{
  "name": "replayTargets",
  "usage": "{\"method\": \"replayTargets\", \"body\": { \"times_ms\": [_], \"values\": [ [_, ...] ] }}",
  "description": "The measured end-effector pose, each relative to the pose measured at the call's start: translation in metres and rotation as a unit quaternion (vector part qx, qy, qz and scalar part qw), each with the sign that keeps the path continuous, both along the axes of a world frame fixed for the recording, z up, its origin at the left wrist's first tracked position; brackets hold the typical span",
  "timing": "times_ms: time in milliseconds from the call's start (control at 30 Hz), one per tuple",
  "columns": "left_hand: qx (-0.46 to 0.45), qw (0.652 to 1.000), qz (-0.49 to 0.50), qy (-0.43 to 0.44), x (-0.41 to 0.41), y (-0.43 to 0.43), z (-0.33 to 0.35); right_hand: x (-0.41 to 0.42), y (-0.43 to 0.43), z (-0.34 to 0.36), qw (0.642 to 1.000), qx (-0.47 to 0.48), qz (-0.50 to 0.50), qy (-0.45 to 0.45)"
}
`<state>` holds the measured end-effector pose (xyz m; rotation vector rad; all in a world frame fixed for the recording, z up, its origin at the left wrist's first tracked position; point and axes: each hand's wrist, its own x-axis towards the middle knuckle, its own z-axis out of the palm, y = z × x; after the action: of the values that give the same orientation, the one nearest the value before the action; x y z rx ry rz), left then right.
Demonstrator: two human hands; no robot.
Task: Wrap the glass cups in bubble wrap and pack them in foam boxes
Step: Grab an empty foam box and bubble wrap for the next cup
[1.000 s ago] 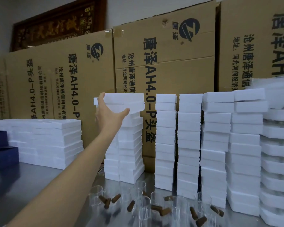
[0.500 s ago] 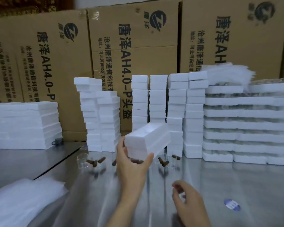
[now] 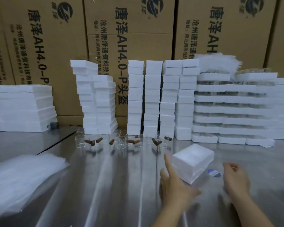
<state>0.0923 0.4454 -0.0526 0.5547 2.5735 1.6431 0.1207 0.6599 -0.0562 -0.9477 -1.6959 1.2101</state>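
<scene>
A: Entry, left to right. Wrap first?

B: A pile of bubble wrap (image 3: pixel 23 181) lies at the left edge of the steel table (image 3: pixel 115 185). Judged limp and near weightless, with sheets that slide on one another. Pinch one corner and peel.

A: Cups?

B: The glass cups (image 3: pixel 80 141) stand in a row at the foot of the foam stacks (image 3: pixel 136 99), well apart from both hands. They are clear, and several show a brown stub handle (image 3: pixel 99 140). Judged light, rigid, brittle and slick on steel. They are crowded, so a knock to one could reach its neighbours. Take each round the body, not by the handle alone.

A: Left hand?

B: The left hand (image 3: pixel 174 185) is low over the table. Its fingers are spread and straight, the forefinger alongside the near-left corner of the foam box. It grips nothing. The view is blurred, so I cannot tell whether it touches the box.

A: The box?

B: One foam box (image 3: pixel 193 162) lies flat on the table between the hands and looks closed, with a seam along its side. Judged very light and stiff, but it would dent under fingertips and crumble at the edges. Take it by the long sides with flat fingers.

A: Right hand?

B: The right hand (image 3: pixel 236 179) is just right of the box and apart from it, with a blue sticker (image 3: pixel 213 173) on the table between them. Its fingers are loosely curled, with nothing seen in them.
</scene>
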Motion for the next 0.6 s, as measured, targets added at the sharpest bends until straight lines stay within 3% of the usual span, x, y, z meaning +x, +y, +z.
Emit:
{"method": "replayTargets", "body": {
  "times_ms": [133, 200, 267, 333, 433, 500, 600],
  "values": [
    [0.041, 0.998, -0.040, -0.017, -0.008, -0.055, 0.010, -0.004, -0.004, 0.000, 1.000, -0.002, 0.030, 0.005],
    [0.050, 0.997, -0.005, 0.051, -0.027, -0.101, 0.025, -0.007, -0.005, 0.000, 0.999, 0.012, 0.046, 0.001],
    [-0.010, 0.987, 0.071, 0.146, -0.055, -0.160, 0.044, -0.009, -0.009, 0.001, 0.998, 0.023, 0.056, -0.002],
    [-0.108, 0.956, 0.175, 0.212, -0.084, -0.227, 0.063, -0.011, -0.012, 0.002, 0.997, 0.034, 0.066, -0.005],
    [-0.271, 0.867, 0.331, 0.256, -0.121, -0.319, 0.075, -0.013, -0.014, 0.004, 0.996, 0.050, 0.071, -0.013],
    [-0.356, 0.833, 0.375, 0.196, -0.138, -0.370, 0.062, -0.013, -0.016, 0.004, 0.996, 0.056, 0.068, -0.021],
    [-0.436, 0.834, 0.336, 0.036, -0.149, -0.415, 0.025, -0.013, -0.019, 0.001, 0.995, 0.071, 0.063, -0.024]
  ]
}}
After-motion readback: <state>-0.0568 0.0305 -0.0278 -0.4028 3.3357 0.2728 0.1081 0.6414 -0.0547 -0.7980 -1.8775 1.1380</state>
